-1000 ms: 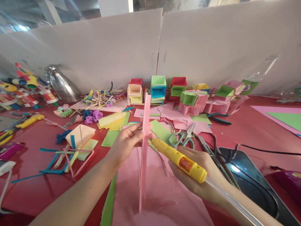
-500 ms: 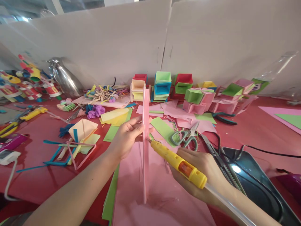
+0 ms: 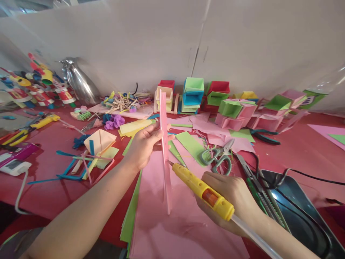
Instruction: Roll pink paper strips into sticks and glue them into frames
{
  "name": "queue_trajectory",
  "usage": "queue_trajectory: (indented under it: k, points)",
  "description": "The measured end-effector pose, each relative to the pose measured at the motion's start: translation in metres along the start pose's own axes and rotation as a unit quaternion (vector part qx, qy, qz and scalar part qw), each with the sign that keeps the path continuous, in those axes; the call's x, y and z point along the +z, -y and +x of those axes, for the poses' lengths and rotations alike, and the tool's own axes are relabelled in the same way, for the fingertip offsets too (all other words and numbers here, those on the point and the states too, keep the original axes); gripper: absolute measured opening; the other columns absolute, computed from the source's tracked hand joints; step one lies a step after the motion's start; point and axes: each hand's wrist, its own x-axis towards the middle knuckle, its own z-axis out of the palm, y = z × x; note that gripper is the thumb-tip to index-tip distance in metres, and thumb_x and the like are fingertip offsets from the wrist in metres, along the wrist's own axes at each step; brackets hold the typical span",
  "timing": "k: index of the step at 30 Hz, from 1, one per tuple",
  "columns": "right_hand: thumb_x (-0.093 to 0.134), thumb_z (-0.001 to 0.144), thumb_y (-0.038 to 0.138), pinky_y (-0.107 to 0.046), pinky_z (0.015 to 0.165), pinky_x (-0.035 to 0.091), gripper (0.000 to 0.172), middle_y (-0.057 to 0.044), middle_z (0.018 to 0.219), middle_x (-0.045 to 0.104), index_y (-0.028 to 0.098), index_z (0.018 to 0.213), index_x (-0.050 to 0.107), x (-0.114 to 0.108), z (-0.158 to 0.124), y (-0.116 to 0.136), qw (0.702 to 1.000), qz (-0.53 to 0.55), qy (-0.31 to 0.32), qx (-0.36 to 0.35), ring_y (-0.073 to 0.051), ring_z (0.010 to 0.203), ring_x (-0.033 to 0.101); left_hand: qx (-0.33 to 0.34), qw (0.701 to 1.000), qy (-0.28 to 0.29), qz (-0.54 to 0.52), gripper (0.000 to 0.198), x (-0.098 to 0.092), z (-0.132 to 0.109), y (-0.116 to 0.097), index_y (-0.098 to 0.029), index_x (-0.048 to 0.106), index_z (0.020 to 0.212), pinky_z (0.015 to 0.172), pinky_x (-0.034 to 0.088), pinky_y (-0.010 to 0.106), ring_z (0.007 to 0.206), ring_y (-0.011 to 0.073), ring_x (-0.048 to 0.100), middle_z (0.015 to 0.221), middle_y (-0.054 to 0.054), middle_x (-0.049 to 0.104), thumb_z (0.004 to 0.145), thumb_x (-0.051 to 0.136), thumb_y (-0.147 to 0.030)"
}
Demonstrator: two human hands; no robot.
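Note:
My left hand [image 3: 144,144] pinches a long folded pink paper strip [image 3: 164,151] and holds it upright, edge-on to the camera, above a large pink sheet [image 3: 183,223] on the red table. My right hand [image 3: 231,201] grips a yellow glue gun [image 3: 201,187] with an orange window and a clear glue stick sticking out of its back. The gun's metal tip touches the right face of the strip about halfway down.
Green-handled scissors [image 3: 215,158] and a utility knife [image 3: 250,171] lie right of the strip. A dark tray [image 3: 299,205] with a black cable sits at right. Folded paper boxes [image 3: 210,97] line the white back wall. Paper scraps, a peach paper shape [image 3: 98,140] and another yellow tool [image 3: 40,122] lie at left.
The strip has risen slightly and tilted, its top leaning left. The glue gun's tip stays against the strip, now lower along it. The camera has drifted left and down.

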Motion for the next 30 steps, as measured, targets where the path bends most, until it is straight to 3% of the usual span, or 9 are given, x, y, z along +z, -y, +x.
queue_trajectory:
  k: [10,20,30]
  points:
    - [0.049,0.066,0.022,-0.024,0.044,0.019,0.013,0.004,0.053,0.044,0.021,0.061,0.037,0.004,-0.002,-0.002,1.0,-0.011,0.001,-0.029,-0.009,0.043,0.04,0.019,0.999,-0.023,-0.017,0.031,-0.005,0.005,-0.002,-0.021,0.061,0.108,0.063,0.054,0.024,0.093,0.022,0.064,0.124,0.006,0.056,0.077,0.06,-0.022]
    - [0.05,0.069,0.023,-0.024,0.045,0.019,0.016,0.004,0.053,0.041,0.021,0.06,0.037,0.005,-0.001,0.0,0.998,-0.015,0.008,-0.061,-0.008,0.044,0.037,0.064,0.997,-0.035,-0.013,0.031,-0.016,0.013,-0.003,-0.018,0.059,0.109,0.068,0.056,0.028,0.094,0.0227,0.064,0.123,0.008,0.057,0.078,0.059,-0.023]
    - [0.048,0.068,0.021,-0.024,0.045,0.017,0.013,0.005,0.052,0.04,0.02,0.059,0.038,0.002,0.0,0.002,0.997,-0.031,0.015,-0.067,-0.008,0.043,0.034,0.088,0.993,-0.066,-0.044,0.025,-0.025,0.02,-0.005,-0.021,0.061,0.104,0.06,0.056,0.02,0.09,0.0183,0.066,0.115,0.003,0.063,0.08,0.056,-0.016]
